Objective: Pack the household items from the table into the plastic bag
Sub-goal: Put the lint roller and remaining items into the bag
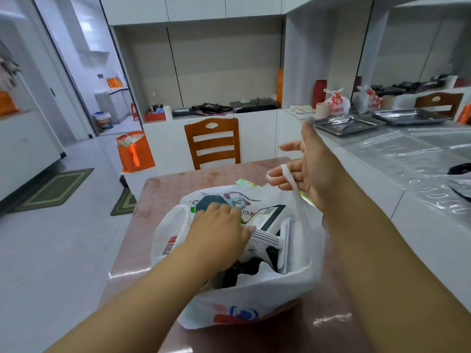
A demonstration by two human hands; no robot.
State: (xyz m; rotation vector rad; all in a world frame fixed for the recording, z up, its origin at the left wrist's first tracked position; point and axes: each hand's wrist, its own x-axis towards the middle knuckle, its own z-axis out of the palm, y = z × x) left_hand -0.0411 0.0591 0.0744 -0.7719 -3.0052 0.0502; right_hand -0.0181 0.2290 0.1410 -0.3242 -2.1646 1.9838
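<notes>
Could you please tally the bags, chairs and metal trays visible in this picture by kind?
White plastic bags: 3 (plastic bag on the table, tied bag, second tied bag)
Orange bags: 1
Wooden chairs: 2 ()
Metal trays: 2 ()
Total: 8

White plastic bag (254, 299) with red-and-blue print; pinkish patterned table (178, 184); orange-brown chair (212, 142); orange tote (135, 152).

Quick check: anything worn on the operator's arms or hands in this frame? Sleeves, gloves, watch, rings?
Nothing visible. Left hand and right hand are ungloved, and both forearms are bare right to the frame edge: no sleeves, watch, bracelet or rings that I can make out.
</notes>
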